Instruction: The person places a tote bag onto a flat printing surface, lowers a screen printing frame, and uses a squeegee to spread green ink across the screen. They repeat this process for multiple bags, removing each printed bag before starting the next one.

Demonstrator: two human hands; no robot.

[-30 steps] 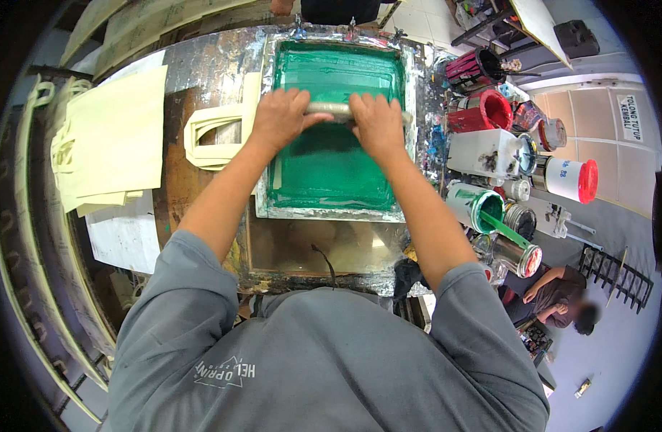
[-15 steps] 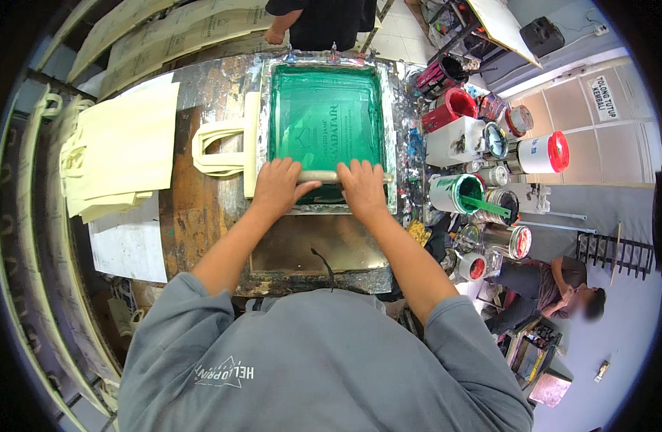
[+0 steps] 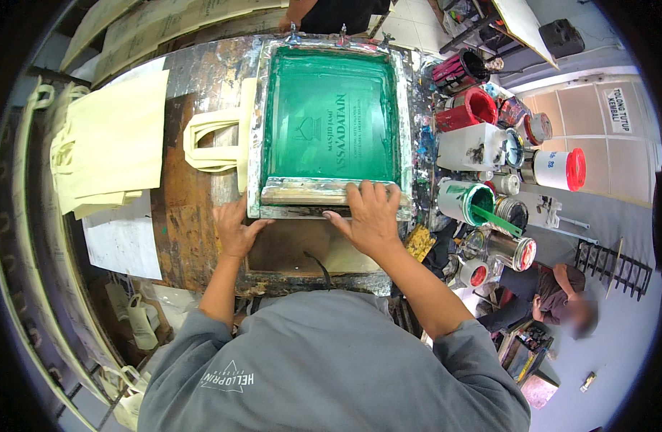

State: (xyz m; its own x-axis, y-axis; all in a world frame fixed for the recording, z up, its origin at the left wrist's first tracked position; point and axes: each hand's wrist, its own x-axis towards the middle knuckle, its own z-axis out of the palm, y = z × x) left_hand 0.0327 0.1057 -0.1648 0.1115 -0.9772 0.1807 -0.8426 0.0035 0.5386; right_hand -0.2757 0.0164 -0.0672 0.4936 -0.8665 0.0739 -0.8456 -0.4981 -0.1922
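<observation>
1. Left hand [image 3: 234, 227] has moved, in the head view, off the wooden scraper [image 3: 302, 191] to the near left corner of the screen frame [image 3: 257, 137], thumb spread wide from fingers, nothing visibly held.
2. Right hand [image 3: 374, 216] curls over the scraper's right end, thumb at the frame's near edge; whether it grips scraper or frame, I cannot tell.
3. The scraper has come to rest along the near end of the green mesh [image 3: 295, 86], leaving lettering and a drawing in view; this stroke looks finished.
4. One cream bag [image 3: 244, 137] lies partly under the frame, handles leftward, on a paint-stained table [image 3: 190, 223].
5. Around it: stacked bags [image 3: 118, 137] left, paint tubs [image 3: 453, 200] right, a seated person [image 3: 554, 291] beyond.
</observation>
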